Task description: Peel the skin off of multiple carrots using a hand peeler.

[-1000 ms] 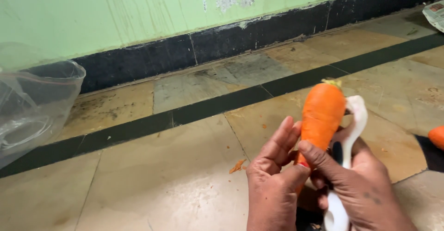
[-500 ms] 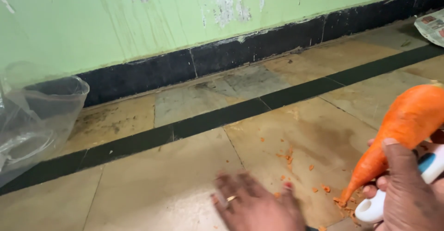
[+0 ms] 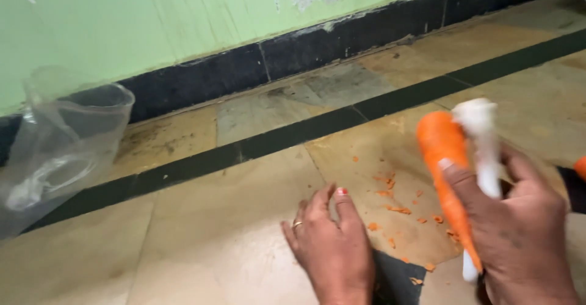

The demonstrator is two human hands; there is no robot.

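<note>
Orange shows in one whole carrot (image 3: 444, 170), gripped together with one white peeler (image 3: 482, 152) in the right hand (image 3: 519, 238), whose fingers are curled around both at the near right. A second orange piece (image 3: 580, 167) peeks in at the right edge, too cropped to identify. The left hand (image 3: 332, 250), a ring on one finger, lies flat with fingers together on the tiled floor (image 3: 201, 244), holding nothing. About a dozen small carrot shavings (image 3: 397, 207) are scattered between the two hands. One clear plastic container (image 3: 61, 146) stands at the far left near the green wall (image 3: 122, 18), well apart from both hands.
</note>
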